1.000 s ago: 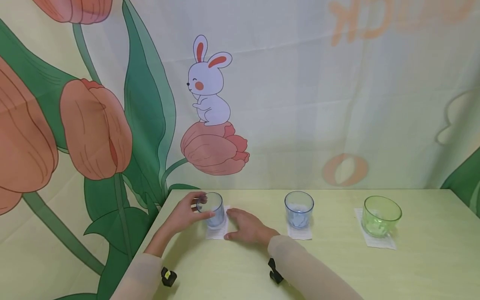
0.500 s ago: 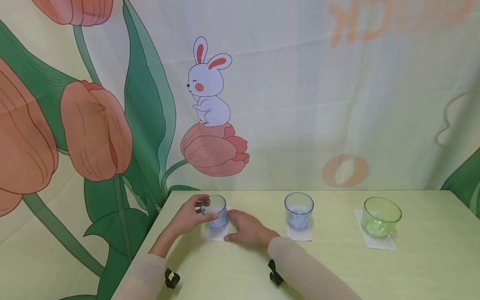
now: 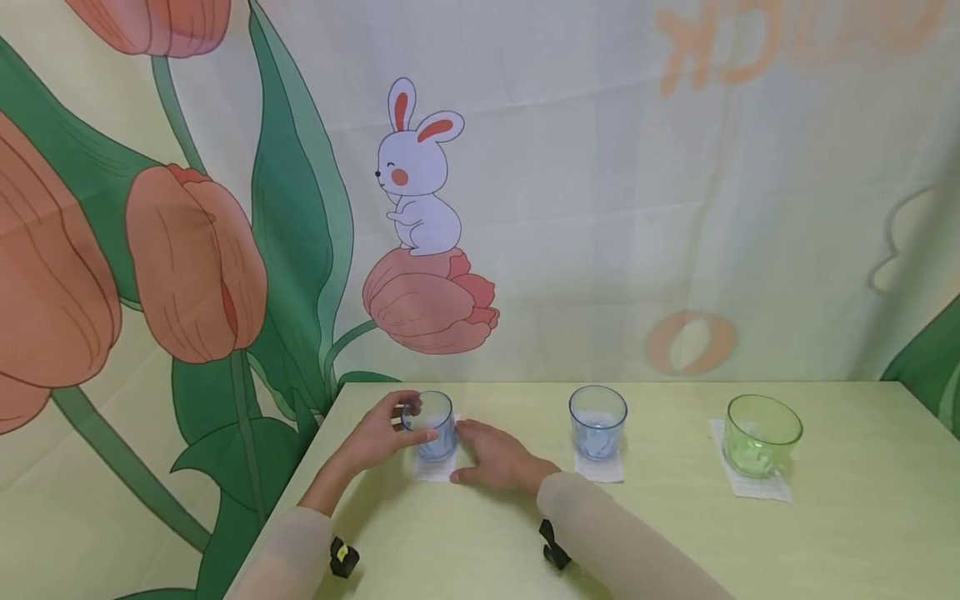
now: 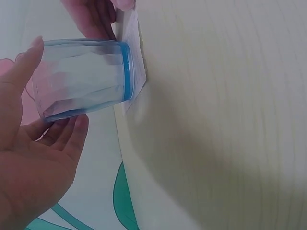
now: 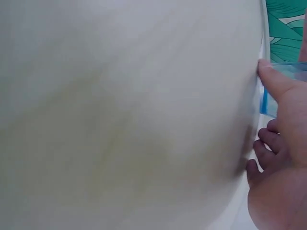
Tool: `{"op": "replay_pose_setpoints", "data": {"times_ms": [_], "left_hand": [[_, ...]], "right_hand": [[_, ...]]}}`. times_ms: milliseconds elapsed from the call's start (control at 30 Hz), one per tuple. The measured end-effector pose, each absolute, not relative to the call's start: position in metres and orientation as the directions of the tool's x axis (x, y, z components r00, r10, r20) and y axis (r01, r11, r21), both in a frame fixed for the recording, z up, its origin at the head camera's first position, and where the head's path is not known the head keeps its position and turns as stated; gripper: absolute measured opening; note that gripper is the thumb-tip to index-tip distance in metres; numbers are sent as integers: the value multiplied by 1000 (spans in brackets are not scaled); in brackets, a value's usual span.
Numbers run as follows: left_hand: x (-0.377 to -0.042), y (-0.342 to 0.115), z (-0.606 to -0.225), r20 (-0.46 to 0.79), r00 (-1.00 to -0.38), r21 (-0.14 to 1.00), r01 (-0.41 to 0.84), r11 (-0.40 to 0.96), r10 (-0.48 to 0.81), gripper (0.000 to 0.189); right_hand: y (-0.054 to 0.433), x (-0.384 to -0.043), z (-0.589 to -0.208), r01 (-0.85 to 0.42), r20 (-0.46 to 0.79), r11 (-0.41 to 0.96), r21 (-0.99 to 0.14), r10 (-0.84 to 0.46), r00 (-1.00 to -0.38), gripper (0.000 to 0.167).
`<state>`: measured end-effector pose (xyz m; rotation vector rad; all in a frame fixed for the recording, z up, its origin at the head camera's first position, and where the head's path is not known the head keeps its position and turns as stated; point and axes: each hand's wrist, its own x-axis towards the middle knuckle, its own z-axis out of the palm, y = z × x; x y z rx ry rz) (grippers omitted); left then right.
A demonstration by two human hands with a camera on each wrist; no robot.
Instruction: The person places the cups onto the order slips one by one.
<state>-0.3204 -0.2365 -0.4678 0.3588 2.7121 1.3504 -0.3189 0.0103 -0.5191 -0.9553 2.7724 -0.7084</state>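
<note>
In the head view, a clear blue glass [image 3: 437,440] stands upright over a white paper slip [image 3: 435,472] at the table's left. My left hand [image 3: 378,433] grips it near the rim, thumb on the near side and fingers round the far side. The left wrist view shows the glass's blue base [image 4: 127,72] right at the paper. My right hand [image 3: 495,457] rests low beside the paper's right edge, fingers extended and thumb toward me. From the right wrist view, its thumb and fingertips are down at the table surface, with the glass just beyond.
A second blue glass [image 3: 597,425] stands on a paper slip [image 3: 600,472] at the middle. Farther right, a wider green glass [image 3: 761,442] sits on another slip [image 3: 765,488]. A printed cloth backdrop [image 3: 570,208] rises behind the table's far edge.
The left hand has shifted the blue glass slightly right and toward me over its paper, then held it there. The right hand has stayed in place.
</note>
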Motion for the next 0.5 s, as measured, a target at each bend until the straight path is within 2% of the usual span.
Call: {"op": "replay_pose_setpoints", "data": {"times_ms": [267,500], "left_hand": [[-321,-236,-470,-14,-978,812,109,573,206,97],[-314,-236,-459,-9,-983,773,110,625,184,110]], "right_hand": [[33,-306,-484,-612,-30,690,-387,-673,-739,80],[81,-272,-431,-707,76,598,-378,-741,-667,81]]}}
